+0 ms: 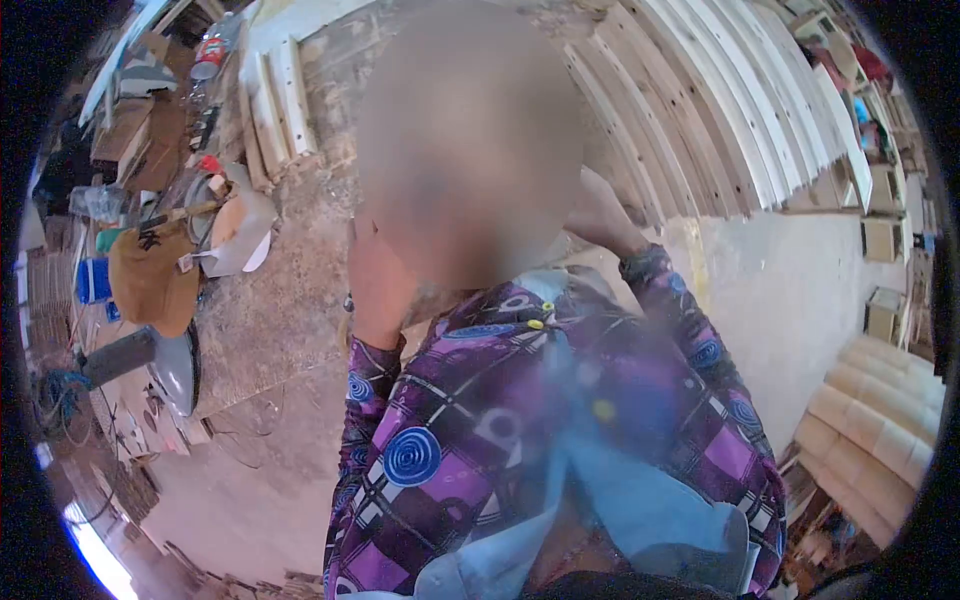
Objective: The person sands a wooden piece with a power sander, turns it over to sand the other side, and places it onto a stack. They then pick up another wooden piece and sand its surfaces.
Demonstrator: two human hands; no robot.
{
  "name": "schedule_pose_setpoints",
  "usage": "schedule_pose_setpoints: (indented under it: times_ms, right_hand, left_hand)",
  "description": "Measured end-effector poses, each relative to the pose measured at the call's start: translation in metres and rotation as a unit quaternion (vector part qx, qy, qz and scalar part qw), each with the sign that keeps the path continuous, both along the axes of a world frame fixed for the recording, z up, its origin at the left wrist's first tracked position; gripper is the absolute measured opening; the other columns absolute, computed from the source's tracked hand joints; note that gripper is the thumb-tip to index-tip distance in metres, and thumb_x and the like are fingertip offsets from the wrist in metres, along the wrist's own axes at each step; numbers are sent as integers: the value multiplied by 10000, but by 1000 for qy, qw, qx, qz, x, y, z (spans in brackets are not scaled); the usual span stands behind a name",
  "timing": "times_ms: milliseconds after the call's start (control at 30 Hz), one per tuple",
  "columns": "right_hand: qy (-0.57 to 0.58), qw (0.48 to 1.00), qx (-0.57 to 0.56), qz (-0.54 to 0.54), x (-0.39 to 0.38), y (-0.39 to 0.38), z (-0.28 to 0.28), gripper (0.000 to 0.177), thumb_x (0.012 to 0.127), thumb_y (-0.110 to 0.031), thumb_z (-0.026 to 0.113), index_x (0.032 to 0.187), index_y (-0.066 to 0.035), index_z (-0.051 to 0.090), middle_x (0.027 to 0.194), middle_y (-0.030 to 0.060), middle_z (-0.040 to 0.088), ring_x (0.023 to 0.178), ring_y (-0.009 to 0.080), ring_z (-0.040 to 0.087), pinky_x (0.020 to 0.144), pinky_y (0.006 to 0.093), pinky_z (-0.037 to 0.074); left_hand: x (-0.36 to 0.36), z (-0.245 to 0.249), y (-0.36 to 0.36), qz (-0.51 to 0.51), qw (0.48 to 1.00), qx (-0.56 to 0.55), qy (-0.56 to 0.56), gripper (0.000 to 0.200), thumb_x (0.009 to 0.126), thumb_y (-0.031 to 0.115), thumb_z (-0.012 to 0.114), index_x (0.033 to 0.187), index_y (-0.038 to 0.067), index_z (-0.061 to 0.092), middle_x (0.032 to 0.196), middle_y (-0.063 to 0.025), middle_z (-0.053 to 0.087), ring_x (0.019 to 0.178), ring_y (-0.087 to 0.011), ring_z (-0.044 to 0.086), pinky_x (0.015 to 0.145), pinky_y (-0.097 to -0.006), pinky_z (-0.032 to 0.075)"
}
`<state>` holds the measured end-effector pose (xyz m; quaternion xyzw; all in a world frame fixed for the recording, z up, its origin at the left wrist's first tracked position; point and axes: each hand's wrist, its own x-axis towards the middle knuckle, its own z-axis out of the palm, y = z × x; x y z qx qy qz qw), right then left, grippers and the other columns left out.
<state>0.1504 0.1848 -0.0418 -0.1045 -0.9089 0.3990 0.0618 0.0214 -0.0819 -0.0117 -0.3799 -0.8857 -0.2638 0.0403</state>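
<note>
My left hand (378, 285) reaches forward from a purple patterned sleeve, and its fingers vanish into a large blurred patch. My right hand (608, 218) comes in from the other side, its fingers lost in the same blur. Whatever lies between the two hands cannot be made out. Below them spreads my purple garment (480, 390) with blue spirals, a light blue collar and small yellow spots near its middle. A worn brown surface (290, 290) lies beyond my left arm.
Long wooden strips with holes (690, 110) lie side by side at upper right. Shorter pale strips (283, 100), a bottle with a red label (210, 55) and a brown cap (155, 280) are at left. Rounded tan slats (875, 410) are stacked at lower right.
</note>
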Motion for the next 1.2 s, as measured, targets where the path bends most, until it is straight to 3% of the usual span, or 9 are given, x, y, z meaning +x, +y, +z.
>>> schedule_pose_setpoints:
  times_ms: [133, 200, 333, 767, 867, 967, 1067, 1133, 1200]
  right_hand:
    - [-32, 994, -73, -75, 59, -9, -8, 709, 789, -194, 753, 1417, -79, 446, 1353, 192, 527, 1266, 394, 478, 1068, 419, 386]
    - [-75, 963, 239, -96, 80, -15, -28, 736, 768, -172, 764, 1421, -81, 436, 1313, 202, 542, 1218, 405, 505, 1037, 448, 409]
    - [27, 952, 257, -161, 88, -16, -52, 678, 762, -195, 771, 1367, -76, 489, 1151, 213, 571, 1099, 417, 539, 959, 467, 442]
    - [-73, 966, 156, -190, 138, -30, -44, 508, 736, -224, 790, 1157, -55, 561, 1148, 186, 578, 1061, 407, 570, 871, 477, 479]
    - [-196, 961, 72, -179, 139, -29, -42, 394, 786, -228, 739, 1092, -79, 539, 1079, 190, 627, 994, 406, 619, 800, 492, 504]
    - [-296, 939, 66, -164, 131, -28, -37, 329, 813, -231, 685, 1052, -97, 503, 953, 184, 675, 863, 422, 654, 706, 510, 514]
    - [-245, 940, 152, -184, 142, -31, -45, 420, 822, -458, 692, 997, -110, 538, 813, 170, 699, 750, 400, 674, 628, 489, 511]
    - [-245, 941, 143, -187, 145, -28, -56, 439, 824, -452, 685, 1021, -96, 519, 813, 182, 691, 737, 408, 671, 615, 503, 509]
    - [-258, 936, 151, -186, 144, -28, -56, 433, 826, -440, 681, 1023, -92, 512, 802, 190, 685, 730, 411, 670, 609, 507, 509]
  left_hand:
    - [8, -22, 6, -16, 997, -65, -29, 743, 804, 235, 743, 1464, 210, 402, 1193, -207, 499, 975, -406, 587, 808, -459, 502]
    - [1, -27, 10, -9, 994, -95, -48, 761, 793, 227, 752, 1462, 231, 389, 1187, -205, 503, 991, -408, 591, 802, -464, 511]
    - [-9, -20, 25, 13, 982, -171, -83, 735, 766, 213, 771, 1412, 237, 420, 1182, -199, 511, 1029, -419, 601, 786, -478, 534]
    - [43, 14, 75, -6, 983, -125, -135, 580, 782, 168, 734, 1319, 248, 531, 1200, -196, 495, 988, -419, 612, 793, -472, 538]
    - [71, 7, 99, -67, 973, -178, -134, 517, 808, 177, 693, 1297, 268, 551, 1178, -192, 493, 964, -414, 616, 777, -476, 543]
    - [86, -24, 107, -191, 973, -74, -102, 486, 826, 195, 662, 1292, 279, 554, 1180, -194, 488, 953, -407, 623, 760, -478, 549]
    - [83, -37, 117, -241, 969, -38, -44, 473, 840, 232, 656, 1296, 290, 547, 1197, -213, 483, 934, -404, 627, 737, -484, 551]
    - [59, -23, 123, -108, 974, -196, -36, 471, 851, 268, 656, 1304, 311, 535, 1183, -231, 483, 933, -403, 625, 721, -478, 554]
    - [22, -30, 123, -71, 992, -100, -5, 498, 844, 302, 673, 1319, 313, 523, 1167, -244, 483, 941, -418, 622, 728, -477, 554]
